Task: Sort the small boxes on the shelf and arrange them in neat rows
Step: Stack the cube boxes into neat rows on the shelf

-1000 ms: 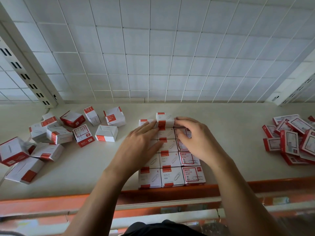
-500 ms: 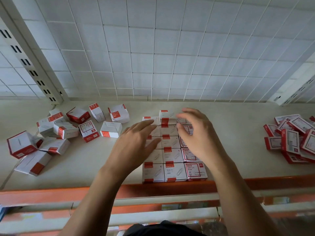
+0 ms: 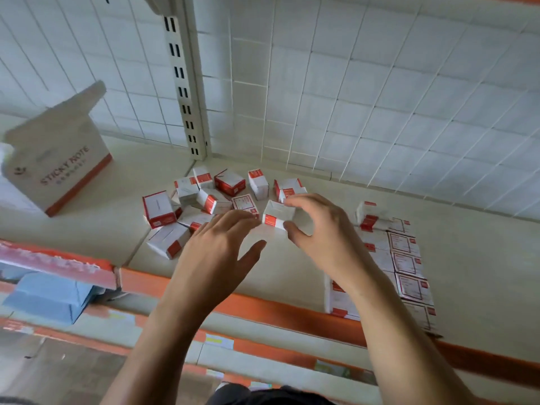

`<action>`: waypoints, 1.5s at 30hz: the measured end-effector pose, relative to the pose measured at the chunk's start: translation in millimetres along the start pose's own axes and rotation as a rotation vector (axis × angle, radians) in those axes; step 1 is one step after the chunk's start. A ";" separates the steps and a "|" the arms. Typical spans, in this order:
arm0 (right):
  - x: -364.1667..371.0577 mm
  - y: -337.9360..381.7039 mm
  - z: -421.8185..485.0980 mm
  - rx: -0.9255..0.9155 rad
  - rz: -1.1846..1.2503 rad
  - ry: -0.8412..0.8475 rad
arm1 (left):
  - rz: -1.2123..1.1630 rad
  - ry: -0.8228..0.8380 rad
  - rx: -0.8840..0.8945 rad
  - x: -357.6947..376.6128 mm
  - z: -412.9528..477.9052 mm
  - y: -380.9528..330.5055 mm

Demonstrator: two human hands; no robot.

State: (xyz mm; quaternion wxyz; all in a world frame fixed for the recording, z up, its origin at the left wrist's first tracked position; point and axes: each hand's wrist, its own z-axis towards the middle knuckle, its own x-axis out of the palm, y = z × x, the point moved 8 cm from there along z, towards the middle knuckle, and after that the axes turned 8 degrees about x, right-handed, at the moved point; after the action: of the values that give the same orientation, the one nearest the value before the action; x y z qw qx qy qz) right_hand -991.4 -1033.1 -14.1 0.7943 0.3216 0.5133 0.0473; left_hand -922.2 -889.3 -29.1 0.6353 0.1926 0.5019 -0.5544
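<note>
A loose pile of small white-and-red boxes point(image 3: 204, 197) lies on the cream shelf point(image 3: 482, 258), near the slotted upright. At the right, neat rows of the same boxes point(image 3: 404, 258) run from the shelf's front edge toward the back, partly hidden by my right forearm. My right hand point(image 3: 321, 229) pinches one small white box with a red stripe point(image 3: 276, 216) between thumb and fingers at the pile's right edge. My left hand point(image 3: 219, 249) hovers open with fingers spread over the pile's near side, holding nothing.
A larger carton marked STICKY NOTE point(image 3: 58, 162) stands at the far left. The slotted upright point(image 3: 184, 83) and wire grid back panel point(image 3: 380, 83) close the rear. An orange front rail point(image 3: 263, 311) edges the shelf, with a blue pack point(image 3: 49, 299) on the level below.
The view has swung left from the neat rows to the loose pile. Both hands left the rows, and my right hand has taken hold of one box from the pile.
</note>
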 end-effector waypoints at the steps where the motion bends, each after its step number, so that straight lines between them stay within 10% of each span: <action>1: 6.3 7.8 2.7 -0.012 0.008 0.009 | -0.001 -0.007 -0.012 -4.4 -4.5 6.2; 21: 121.2 79.0 58.8 0.045 -0.119 0.041 | 0.055 -0.114 -0.110 -63.5 -59.2 104.1; 45: 19.2 38.9 13.0 -0.008 0.183 -0.158 | -0.156 -0.074 -0.053 -44.2 1.6 75.7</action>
State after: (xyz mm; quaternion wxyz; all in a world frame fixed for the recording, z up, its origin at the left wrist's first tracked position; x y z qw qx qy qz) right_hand -961.4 -1000.7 -3.9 0.8259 0.3667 0.4173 0.0963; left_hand -848.3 -844.5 -14.3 0.6131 0.1155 0.5061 -0.5955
